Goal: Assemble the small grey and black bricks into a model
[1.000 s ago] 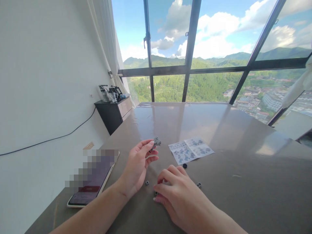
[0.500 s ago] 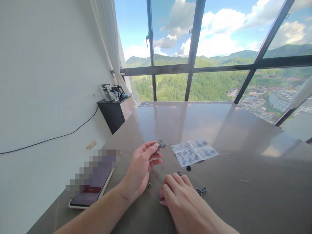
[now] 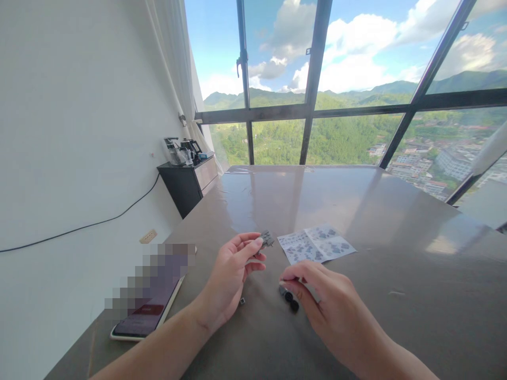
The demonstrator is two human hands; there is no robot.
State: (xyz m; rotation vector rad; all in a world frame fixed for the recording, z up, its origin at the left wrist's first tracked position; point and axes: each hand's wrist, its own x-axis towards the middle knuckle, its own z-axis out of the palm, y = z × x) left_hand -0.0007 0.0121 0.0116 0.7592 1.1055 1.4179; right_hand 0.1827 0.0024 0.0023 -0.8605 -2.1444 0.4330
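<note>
My left hand (image 3: 229,277) is raised a little over the brown table (image 3: 356,211) and pinches a small grey brick assembly (image 3: 266,239) between thumb and fingertips. My right hand (image 3: 328,303) is lifted to the right of it, fingers closed on a small dark piece with two black round wheels (image 3: 290,298) hanging below the thumb. A tiny grey brick (image 3: 242,301) lies on the table under my left hand. A printed instruction sheet (image 3: 316,243) lies flat just beyond both hands.
A phone (image 3: 146,309) lies near the table's left edge, its screen blurred. A black side cabinet (image 3: 186,182) with a kettle and glassware stands by the white wall. A cable runs along the wall. Large windows fill the far side.
My right hand rose from the table, where it was pressed over loose pieces, and now holds a small wheeled piece. The left hand with the grey assembly shifted slightly right.
</note>
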